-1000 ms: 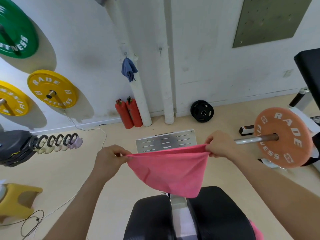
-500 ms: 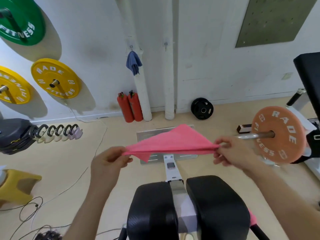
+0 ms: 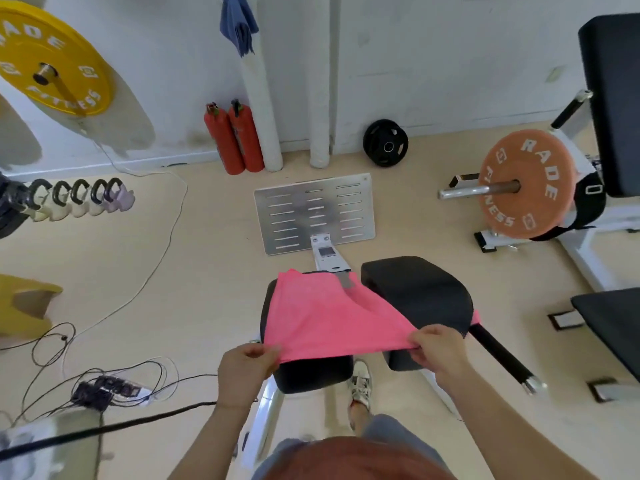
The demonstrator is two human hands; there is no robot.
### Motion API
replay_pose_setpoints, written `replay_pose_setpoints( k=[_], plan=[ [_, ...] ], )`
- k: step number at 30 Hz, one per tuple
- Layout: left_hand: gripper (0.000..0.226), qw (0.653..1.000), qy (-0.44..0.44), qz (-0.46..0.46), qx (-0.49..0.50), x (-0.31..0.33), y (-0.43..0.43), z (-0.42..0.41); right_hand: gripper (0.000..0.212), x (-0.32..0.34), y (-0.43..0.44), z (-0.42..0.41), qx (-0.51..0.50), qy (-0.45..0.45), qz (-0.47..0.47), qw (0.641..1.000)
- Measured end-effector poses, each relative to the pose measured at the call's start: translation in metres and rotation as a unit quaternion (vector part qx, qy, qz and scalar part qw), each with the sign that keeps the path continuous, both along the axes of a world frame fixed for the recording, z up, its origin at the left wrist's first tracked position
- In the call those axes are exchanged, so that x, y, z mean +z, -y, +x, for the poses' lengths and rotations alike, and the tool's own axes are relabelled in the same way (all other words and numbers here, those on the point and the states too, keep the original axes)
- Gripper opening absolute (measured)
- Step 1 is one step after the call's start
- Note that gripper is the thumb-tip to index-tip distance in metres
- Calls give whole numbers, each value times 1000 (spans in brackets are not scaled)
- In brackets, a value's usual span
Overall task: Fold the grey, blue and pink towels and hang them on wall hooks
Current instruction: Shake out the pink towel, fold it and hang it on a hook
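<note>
The bench (image 3: 329,259) has two black pads with a gap between them. Bare floor (image 3: 207,271) lies open on its left as far as the cables (image 3: 104,386) and the yellow stool (image 3: 20,306). It also runs ahead past the slotted metal plate (image 3: 313,213) to the wall (image 3: 433,64), where two red extinguishers (image 3: 233,136) and a black disc (image 3: 385,142) stand at the foot. On the right the room is tighter: an orange plate (image 3: 526,183) on its bar and a black-padded machine (image 3: 609,98) stand near. The pink towel (image 3: 318,317) lies spread over the left pad (image 3: 311,374), one side crossing the gap toward the right pad (image 3: 415,296). Its near edge is raised and stretched between the hands, which are set well apart: the left hand (image 3: 247,365) pinches the left corner and the right hand (image 3: 438,351) grips the right corner. A blue towel (image 3: 239,26) hangs high on the wall.
</note>
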State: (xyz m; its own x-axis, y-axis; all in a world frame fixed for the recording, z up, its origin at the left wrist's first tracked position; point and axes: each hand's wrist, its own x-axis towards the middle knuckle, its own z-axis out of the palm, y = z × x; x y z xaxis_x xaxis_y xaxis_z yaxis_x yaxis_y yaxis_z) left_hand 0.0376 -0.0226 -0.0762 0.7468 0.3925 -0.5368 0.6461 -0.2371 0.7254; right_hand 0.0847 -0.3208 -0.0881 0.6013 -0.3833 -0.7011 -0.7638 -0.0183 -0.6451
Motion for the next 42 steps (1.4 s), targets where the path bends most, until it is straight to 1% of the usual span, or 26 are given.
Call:
replay_pose_setpoints(
  k=[2, 4, 5, 6, 7, 9, 11, 13, 14, 16, 18, 20, 22, 24, 27, 29, 31, 32, 33, 35, 36, 39, 42],
  plan=[
    [12, 999, 13, -12, 40, 1, 5, 3, 21, -6, -6, -1, -109, -12, 106, 988],
    [10, 995, 12, -64, 77, 4, 10, 8, 19, -9, -12, 1, -202, -25, 205, 957],
    [12, 993, 16, -85, 81, 7, 13, 11, 18, -7, -15, 3, -221, -23, 227, 948],
    [15, 993, 21, -92, 75, 11, 15, 16, 18, -3, -19, 5, -219, -12, 235, 947],
    [18, 993, 31, -95, 60, 16, 17, 23, 18, 1, -22, 9, -200, 9, 225, 953],
    [26, 994, 55, -99, 2, 33, 24, 38, 21, 17, -30, 21, -117, 70, 159, 978],
    [41, 986, 88, -90, -108, 55, 33, 56, 24, 41, -41, 35, -1, 127, 103, 987],
    [51, 964, 129, -65, -222, 75, 45, 71, 28, 69, -53, 45, 109, 169, 82, 976],
    [48, 953, 149, -46, -259, 85, 51, 76, 30, 83, -57, 48, 155, 190, 74, 967],
    [33, 940, 182, -10, -289, 102, 59, 85, 30, 110, -64, 52, 216, 228, 62, 947],
    [24, 930, 216, 22, -297, 116, 62, 89, 28, 133, -66, 54, 245, 263, 64, 931],
    [26, 913, 257, 96, -302, 127, 61, 92, 28, 147, -66, 55, 274, 288, 54, 916],
    [26, 902, 284, 135, -295, 137, 61, 94, 29, 157, -67, 56, 299, 304, 36, 904],
    [22, 908, 293, 111, -278, 143, 59, 95, 29, 166, -68, 56, 315, 321, 23, 893],
    [16, 923, 272, 0, -270, 151, 56, 95, 26, 175, -70, 56, 336, 357, -9, 872],
    [15, 926, 261, -38, -270, 159, 55, 95, 22, 180, -71, 56, 357, 382, -41, 852],
    [16, 927, 270, -40, -256, 165, 52, 94, 12, 189, -70, 56, 376, 390, -44, 839],
    [17, 926, 279, -42, -250, 168, 50, 93, 6, 194, -67, 56, 378, 384, -19, 842],
    [18, 924, 289, -53, -246, 171, 49, 92, 8, 199, -62, 56, 377, 368, 18, 850],
    [21, 918, 309, -86, -234, 177, 45, 89, 21, 206, -53, 55, 391, 328, 77, 856],
    [22, 916, 317, -96, -228, 179, 45, 88, 22, 208, -51, 55, 406, 320, 76, 853],
    [23, 913, 335, -82, -219, 183, 49, 85, 15, 212, -54, 49, 425, 332, 37, 841],
    [28, 916, 344, -83, -190, 185, 53, 82, 25, 214, -59, 46, 427, 365, -23, 827]
  ],
)
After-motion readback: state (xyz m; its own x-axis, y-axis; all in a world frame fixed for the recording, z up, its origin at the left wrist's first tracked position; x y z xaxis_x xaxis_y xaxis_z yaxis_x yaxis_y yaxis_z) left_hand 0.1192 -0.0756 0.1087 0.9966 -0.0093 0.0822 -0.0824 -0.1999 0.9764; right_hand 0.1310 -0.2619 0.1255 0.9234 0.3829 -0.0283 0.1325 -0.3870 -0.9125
